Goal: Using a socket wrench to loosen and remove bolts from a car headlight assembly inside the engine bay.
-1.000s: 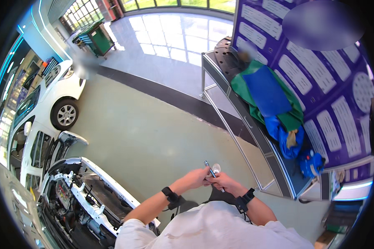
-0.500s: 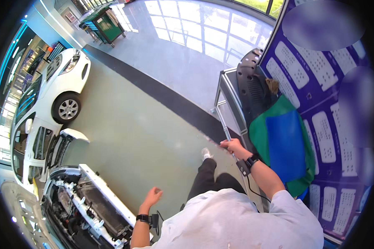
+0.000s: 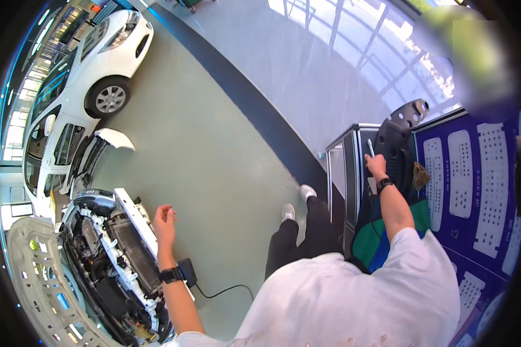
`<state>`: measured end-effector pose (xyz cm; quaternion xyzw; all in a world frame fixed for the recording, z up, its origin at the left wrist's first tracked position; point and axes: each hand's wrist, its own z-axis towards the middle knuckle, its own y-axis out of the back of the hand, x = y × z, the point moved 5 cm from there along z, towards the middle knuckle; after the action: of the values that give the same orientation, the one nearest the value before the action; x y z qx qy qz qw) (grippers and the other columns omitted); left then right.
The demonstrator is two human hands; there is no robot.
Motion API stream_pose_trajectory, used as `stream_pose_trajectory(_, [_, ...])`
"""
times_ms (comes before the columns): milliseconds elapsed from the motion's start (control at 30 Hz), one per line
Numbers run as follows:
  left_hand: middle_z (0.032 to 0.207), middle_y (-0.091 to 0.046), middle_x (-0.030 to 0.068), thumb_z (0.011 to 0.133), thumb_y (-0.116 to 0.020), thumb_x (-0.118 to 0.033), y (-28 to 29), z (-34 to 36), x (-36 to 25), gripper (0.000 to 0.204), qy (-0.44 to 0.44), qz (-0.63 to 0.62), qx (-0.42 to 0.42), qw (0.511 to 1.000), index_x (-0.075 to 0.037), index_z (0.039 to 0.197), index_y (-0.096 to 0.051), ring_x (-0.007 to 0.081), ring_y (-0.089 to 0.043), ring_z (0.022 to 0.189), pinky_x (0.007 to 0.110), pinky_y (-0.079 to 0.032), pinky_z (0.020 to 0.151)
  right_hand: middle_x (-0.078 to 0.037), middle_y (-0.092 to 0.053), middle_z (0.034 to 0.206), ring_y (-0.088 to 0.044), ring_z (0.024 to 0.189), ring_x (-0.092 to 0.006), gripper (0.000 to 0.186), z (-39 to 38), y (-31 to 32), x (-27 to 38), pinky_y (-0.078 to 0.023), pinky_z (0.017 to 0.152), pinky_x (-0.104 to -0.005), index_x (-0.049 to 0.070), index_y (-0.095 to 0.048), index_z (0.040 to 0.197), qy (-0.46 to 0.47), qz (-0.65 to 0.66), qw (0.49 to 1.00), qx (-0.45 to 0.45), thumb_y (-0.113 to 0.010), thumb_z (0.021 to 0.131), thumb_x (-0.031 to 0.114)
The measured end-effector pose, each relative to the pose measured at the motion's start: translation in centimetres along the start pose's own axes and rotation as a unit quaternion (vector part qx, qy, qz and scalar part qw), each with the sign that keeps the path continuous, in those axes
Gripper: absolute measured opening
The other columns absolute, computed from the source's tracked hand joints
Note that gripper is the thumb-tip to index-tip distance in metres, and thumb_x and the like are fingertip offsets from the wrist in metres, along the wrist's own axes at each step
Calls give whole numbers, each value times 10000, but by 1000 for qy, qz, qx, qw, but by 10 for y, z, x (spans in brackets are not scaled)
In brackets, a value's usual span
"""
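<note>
My right hand (image 3: 377, 166) is closed round a slim silver metal hand tool (image 3: 371, 148), whose end sticks out past my fingers. It is over the cabinet beside the black plastic car panel (image 3: 395, 149), and whether the tool touches the top I cannot tell. My left hand (image 3: 164, 224) hangs in the air near the white front bar (image 3: 134, 222) of a car with its engine bay exposed. Its fingers are partly curled but apart, with nothing held. Each wrist wears a black band, and a small box with a cable sits by the left one.
A grey-framed cabinet (image 3: 348, 173) stands at my right, with a green cloth (image 3: 364, 244) on it. Behind it rises a purple display board (image 3: 443, 228). A white car (image 3: 92, 63) is at the far left, near a detached white bumper (image 3: 116, 139). An exposed engine bay (image 3: 113, 266) lies at lower left.
My right hand has moved forward with the tool, from the cabinet's near side to over its top. My left hand has swung forward and left. The view has shifted toward the cabinet.
</note>
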<state>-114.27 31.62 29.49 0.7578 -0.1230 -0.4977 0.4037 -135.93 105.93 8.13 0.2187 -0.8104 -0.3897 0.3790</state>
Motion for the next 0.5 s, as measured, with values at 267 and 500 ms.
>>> stream_pose_trajectory(267, [747, -588, 14, 994, -561, -200, -80, -295, 220, 170, 321, -158, -39, 933, -40, 935, -572, 109, -548, 645, 286, -461, 560, -225, -685, 886, -656, 838, -367, 399, -57, -3, 2, -483, 776, -458, -28, -665, 966, 43, 99, 986, -123, -580, 938, 360])
stream_pose_trajectory(500, [801, -684, 102, 829, -648, -248, -235, -639, 247, 190, 490, -107, 198, 842, -73, 882, -703, 226, -637, 680, 392, -513, 628, -129, -664, 737, -536, 649, -178, 346, -60, -78, -56, -459, 634, -378, -58, -662, 866, 134, 47, 989, 32, -639, 893, 286])
